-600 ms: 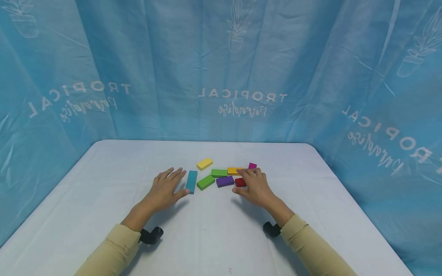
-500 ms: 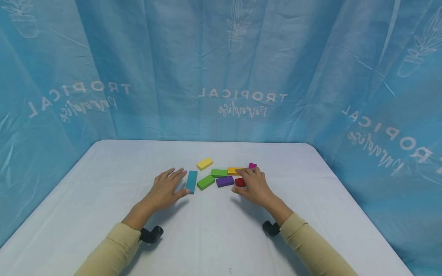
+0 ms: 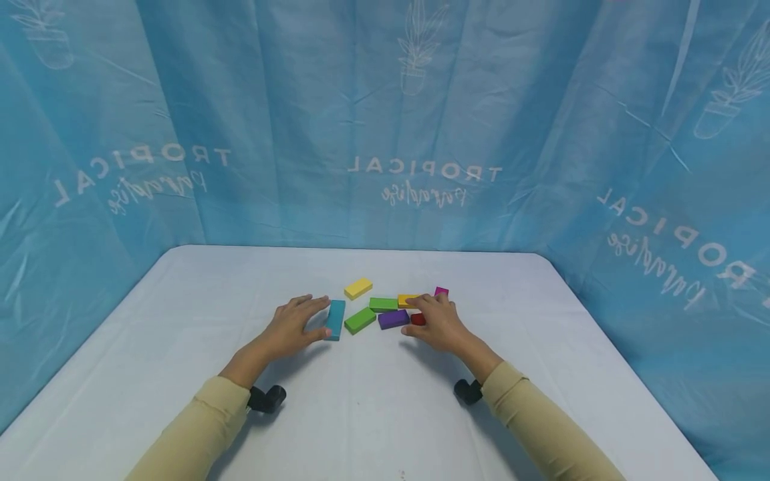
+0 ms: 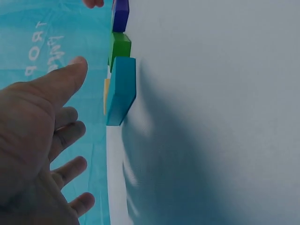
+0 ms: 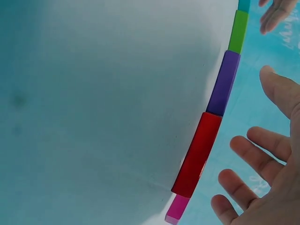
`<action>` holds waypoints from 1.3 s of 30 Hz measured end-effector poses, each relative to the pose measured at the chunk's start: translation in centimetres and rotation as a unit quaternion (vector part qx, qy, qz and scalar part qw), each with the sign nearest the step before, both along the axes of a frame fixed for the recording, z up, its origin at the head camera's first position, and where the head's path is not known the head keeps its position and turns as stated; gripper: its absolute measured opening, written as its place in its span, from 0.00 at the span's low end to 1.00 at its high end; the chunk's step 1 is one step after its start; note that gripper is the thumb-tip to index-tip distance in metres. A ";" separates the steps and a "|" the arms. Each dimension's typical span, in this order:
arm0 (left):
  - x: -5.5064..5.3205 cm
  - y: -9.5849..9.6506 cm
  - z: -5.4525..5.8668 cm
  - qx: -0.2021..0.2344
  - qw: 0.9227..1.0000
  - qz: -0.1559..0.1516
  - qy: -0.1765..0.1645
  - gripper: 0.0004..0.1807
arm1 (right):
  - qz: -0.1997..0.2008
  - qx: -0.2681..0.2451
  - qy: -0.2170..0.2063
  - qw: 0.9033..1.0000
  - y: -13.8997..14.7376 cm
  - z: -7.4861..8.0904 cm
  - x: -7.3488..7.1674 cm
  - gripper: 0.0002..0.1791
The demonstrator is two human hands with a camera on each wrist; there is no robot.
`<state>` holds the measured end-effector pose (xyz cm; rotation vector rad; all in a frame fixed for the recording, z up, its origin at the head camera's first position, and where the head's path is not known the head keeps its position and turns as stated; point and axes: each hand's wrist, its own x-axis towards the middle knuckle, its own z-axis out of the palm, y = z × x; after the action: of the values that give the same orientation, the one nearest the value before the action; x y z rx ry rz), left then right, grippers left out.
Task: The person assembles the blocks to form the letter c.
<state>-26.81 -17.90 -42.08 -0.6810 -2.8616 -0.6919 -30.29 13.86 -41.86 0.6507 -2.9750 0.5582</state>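
Observation:
My left hand (image 3: 293,329) hovers beside the teal block (image 3: 336,319), thumb and fingers spread apart with nothing between them. In the left wrist view a gap shows between the thumb and the teal block (image 4: 123,89). Over the right end of the group, my right hand (image 3: 438,323) hangs with parted fingers and holds nothing. It partly hides the red block (image 3: 418,319), the orange block (image 3: 406,301) and the magenta block (image 3: 442,291). Seen from the right wrist, the whole red block (image 5: 197,154) lies below the fingers' level, apart from them.
Between the hands lie a purple block (image 3: 394,319) and two green blocks, one angled (image 3: 360,321) and one straight behind it (image 3: 383,304). A yellow block (image 3: 358,288) lies farther back. All rest on a white-covered table (image 3: 373,414), with a blue curtain (image 3: 301,120) behind.
The fingers of my left hand have drawn slightly inward toward the teal block. My right hand has shifted a little to the left, covering more of the red block. The blocks keep their arrangement.

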 end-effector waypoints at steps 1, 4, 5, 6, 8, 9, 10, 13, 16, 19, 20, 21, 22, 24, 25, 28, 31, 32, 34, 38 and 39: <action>-0.1 -0.1 0.0 0.006 1.000 -0.003 -0.002 0.36 | -0.002 -0.001 -0.003 1.000 0.0 -0.1 -0.1 0.34; -0.5 -0.2 -0.1 0.016 1.000 -0.009 -0.012 0.37 | 0.001 -0.007 -0.009 1.000 -0.1 -0.1 -0.5 0.33; -0.7 -0.2 -0.1 0.018 1.000 -0.010 -0.017 0.37 | 0.003 -0.009 -0.010 1.000 -0.1 -0.1 -0.6 0.33; -0.8 -0.2 -0.1 0.019 1.000 -0.012 -0.022 0.38 | 0.006 -0.011 -0.011 1.000 -0.2 -0.1 -0.7 0.32; -1.0 -0.3 -0.1 0.020 0.999 -0.012 -0.038 0.39 | 0.011 -0.012 -0.014 1.000 -0.3 -0.1 -0.8 0.31; -1.1 -0.3 -0.1 0.022 0.999 -0.013 -0.045 0.40 | 0.013 -0.012 -0.016 1.000 -0.3 -0.1 -0.8 0.30; -1.2 -0.3 -0.1 0.022 0.998 -0.015 -0.054 0.41 | 0.014 -0.011 -0.019 1.000 -0.3 -0.1 -0.9 0.30; -1.5 -0.4 -0.1 0.020 0.997 -0.021 -0.075 0.44 | 0.015 -0.009 -0.026 1.000 -0.4 -0.2 -1.0 0.29; -2.0 -0.5 -0.3 0.009 0.995 -0.024 -0.093 0.47 | 0.015 -0.012 -0.036 0.999 -0.3 -0.4 -1.2 0.28; -2.5 -0.6 -0.5 0.000 0.993 -0.021 -0.112 0.49 | 0.016 -0.024 -0.049 0.998 -0.2 -0.5 -1.5 0.27; -2.6 -0.6 -0.5 0.000 0.993 -0.021 -0.117 0.50 | 0.015 -0.028 -0.055 0.998 -0.1 -0.6 -1.6 0.27; -2.7 -0.6 -0.6 0.000 0.992 -0.019 -0.122 0.51 | 0.014 -0.031 -0.059 0.998 -0.1 -0.7 -1.8 0.27; -2.8 -0.6 -0.6 0.000 0.992 -0.020 -0.124 0.51 | 0.012 -0.037 -0.063 0.997 0.0 -0.8 -1.9 0.26; -3.1 -0.7 -0.8 -0.001 0.992 -0.024 -0.122 0.52 | 0.010 -0.049 -0.068 0.996 0.2 -0.9 -2.1 0.26; -3.2 -0.7 -0.9 -0.002 0.992 -0.024 -0.123 0.53 | 0.010 -0.053 -0.070 0.996 0.2 -0.9 -2.2 0.25; -3.5 -0.7 -1.0 -0.007 0.992 -0.026 -0.120 0.54 | 0.015 -0.065 -0.066 0.996 0.3 -0.9 -2.5 0.24; -3.7 -0.7 -1.1 -0.008 0.992 -0.026 -0.123 0.55 | 0.022 -0.066 -0.063 0.996 0.3 -0.8 -2.8 0.23; -3.7 -0.7 -1.1 -0.009 0.992 -0.025 -0.125 0.55 | 0.023 -0.066 -0.063 0.996 0.3 -0.8 -2.9 0.23; -3.8 -0.8 -1.2 -0.009 0.992 -0.028 -0.125 0.55 | 0.023 -0.067 -0.066 0.995 0.3 -0.8 -3.1 0.22; -4.0 -0.8 -1.2 -0.016 0.991 -0.024 -0.130 0.56 | 0.012 -0.065 -0.077 0.995 0.2 -0.8 -3.4 0.21; -4.1 -0.8 -1.2 -0.019 0.991 -0.025 -0.130 0.56 | 0.010 -0.065 -0.079 0.995 0.2 -0.9 -3.5 0.21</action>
<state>-30.89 -18.70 -43.26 -0.7182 -3.1102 -0.7883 -33.75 14.03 -42.72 0.6544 -3.0454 0.8354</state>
